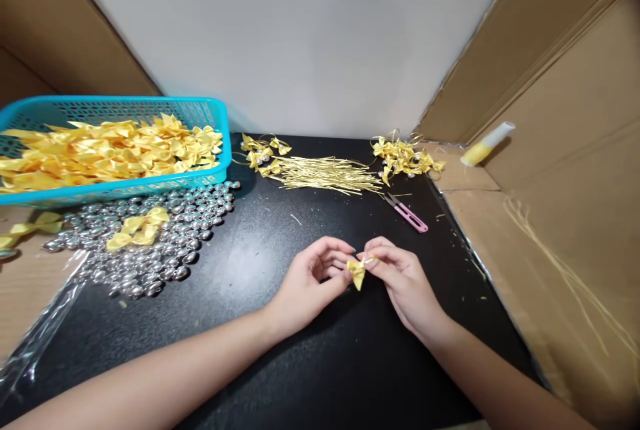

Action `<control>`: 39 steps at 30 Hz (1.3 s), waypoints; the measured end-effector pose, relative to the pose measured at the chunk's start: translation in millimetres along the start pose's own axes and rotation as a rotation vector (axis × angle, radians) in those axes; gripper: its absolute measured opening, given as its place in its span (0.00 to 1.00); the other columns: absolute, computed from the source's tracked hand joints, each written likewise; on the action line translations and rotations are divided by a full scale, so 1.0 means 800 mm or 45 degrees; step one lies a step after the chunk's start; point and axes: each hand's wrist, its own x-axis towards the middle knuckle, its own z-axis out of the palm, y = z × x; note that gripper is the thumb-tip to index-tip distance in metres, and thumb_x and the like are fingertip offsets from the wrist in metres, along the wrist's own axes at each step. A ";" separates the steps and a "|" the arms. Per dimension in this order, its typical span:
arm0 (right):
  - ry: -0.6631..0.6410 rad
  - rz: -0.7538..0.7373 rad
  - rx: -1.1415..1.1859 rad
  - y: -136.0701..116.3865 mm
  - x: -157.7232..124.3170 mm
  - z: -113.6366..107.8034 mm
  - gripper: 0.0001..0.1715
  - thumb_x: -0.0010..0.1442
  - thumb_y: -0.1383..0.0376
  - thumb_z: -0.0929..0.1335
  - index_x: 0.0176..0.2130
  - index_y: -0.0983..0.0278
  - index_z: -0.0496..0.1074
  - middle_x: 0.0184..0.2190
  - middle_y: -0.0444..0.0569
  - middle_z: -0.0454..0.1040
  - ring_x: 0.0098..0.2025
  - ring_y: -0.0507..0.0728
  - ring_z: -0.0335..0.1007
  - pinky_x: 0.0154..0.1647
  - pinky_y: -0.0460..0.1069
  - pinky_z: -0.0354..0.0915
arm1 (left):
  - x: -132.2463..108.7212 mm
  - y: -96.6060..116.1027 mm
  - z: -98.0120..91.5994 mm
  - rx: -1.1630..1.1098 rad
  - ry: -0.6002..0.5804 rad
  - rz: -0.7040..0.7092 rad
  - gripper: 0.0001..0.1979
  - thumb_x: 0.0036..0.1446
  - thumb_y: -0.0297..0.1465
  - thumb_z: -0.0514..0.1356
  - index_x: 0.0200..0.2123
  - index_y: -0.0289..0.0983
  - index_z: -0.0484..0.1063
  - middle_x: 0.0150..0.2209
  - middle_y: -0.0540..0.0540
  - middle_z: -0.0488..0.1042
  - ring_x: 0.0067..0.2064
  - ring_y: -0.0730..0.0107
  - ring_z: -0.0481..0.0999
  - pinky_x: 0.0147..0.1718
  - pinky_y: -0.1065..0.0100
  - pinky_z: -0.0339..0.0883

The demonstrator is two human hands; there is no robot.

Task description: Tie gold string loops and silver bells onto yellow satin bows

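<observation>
My left hand (pixel 313 280) and my right hand (pixel 403 280) meet over the middle of the black table (pixel 280 363). Between their fingertips is a small yellow satin bow (pixel 357 273). Both hands pinch it, the left from the left side, the right from the top right, where a thin gold wire end shows. Behind the hands lies a bundle of gold wire ties (pixel 325 174). Pink thread snips (pixel 407 213) lie just beyond my right hand.
A turquoise basket (pixel 150 187) full of yellow ribbon bows stands at the back left. Several silver bells (pixel 165 237) are heaped in front of it, with loose bows on top. Finished bows (pixel 405 157) are piled at the back right. Cardboard walls stand on both sides, with a glue tube (pixel 486 143) on the right one.
</observation>
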 end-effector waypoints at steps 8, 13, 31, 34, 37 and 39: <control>-0.020 0.000 -0.026 -0.002 0.000 0.000 0.11 0.49 0.58 0.75 0.23 0.62 0.77 0.29 0.46 0.66 0.34 0.53 0.64 0.33 0.48 0.64 | -0.006 -0.004 0.002 0.113 -0.112 0.078 0.19 0.47 0.27 0.69 0.43 0.36 0.68 0.37 0.47 0.74 0.37 0.71 0.74 0.35 0.71 0.68; -0.038 -0.004 -0.023 -0.002 0.000 0.000 0.10 0.48 0.58 0.75 0.24 0.61 0.78 0.30 0.47 0.67 0.34 0.54 0.64 0.33 0.48 0.63 | -0.007 -0.002 0.002 0.113 -0.073 0.040 0.10 0.58 0.33 0.62 0.41 0.36 0.69 0.34 0.47 0.73 0.35 0.72 0.73 0.35 0.71 0.68; -0.038 -0.155 -0.234 0.000 -0.001 0.004 0.08 0.51 0.59 0.73 0.26 0.60 0.79 0.31 0.46 0.66 0.34 0.53 0.65 0.35 0.49 0.63 | -0.001 -0.002 0.000 0.156 0.046 -0.023 0.14 0.49 0.32 0.68 0.38 0.36 0.69 0.31 0.49 0.74 0.33 0.72 0.73 0.33 0.72 0.68; -0.022 -0.187 -0.253 -0.001 -0.002 0.004 0.07 0.52 0.59 0.73 0.27 0.60 0.80 0.30 0.46 0.67 0.35 0.54 0.66 0.37 0.49 0.64 | -0.002 0.001 0.001 0.161 0.060 -0.031 0.15 0.48 0.32 0.68 0.38 0.36 0.70 0.31 0.49 0.75 0.33 0.72 0.74 0.33 0.72 0.68; 0.006 -0.208 -0.215 -0.001 -0.001 0.004 0.07 0.53 0.60 0.73 0.28 0.59 0.80 0.31 0.47 0.67 0.37 0.54 0.67 0.39 0.50 0.65 | -0.002 0.005 0.001 0.197 0.067 -0.017 0.13 0.52 0.35 0.65 0.39 0.36 0.71 0.32 0.47 0.76 0.32 0.71 0.74 0.31 0.72 0.69; 0.022 -0.221 -0.198 0.000 -0.001 0.005 0.07 0.52 0.59 0.73 0.29 0.59 0.80 0.32 0.47 0.67 0.36 0.54 0.67 0.38 0.49 0.66 | -0.001 0.007 0.000 0.221 0.075 0.002 0.12 0.52 0.36 0.65 0.38 0.36 0.72 0.31 0.47 0.77 0.31 0.71 0.75 0.32 0.72 0.70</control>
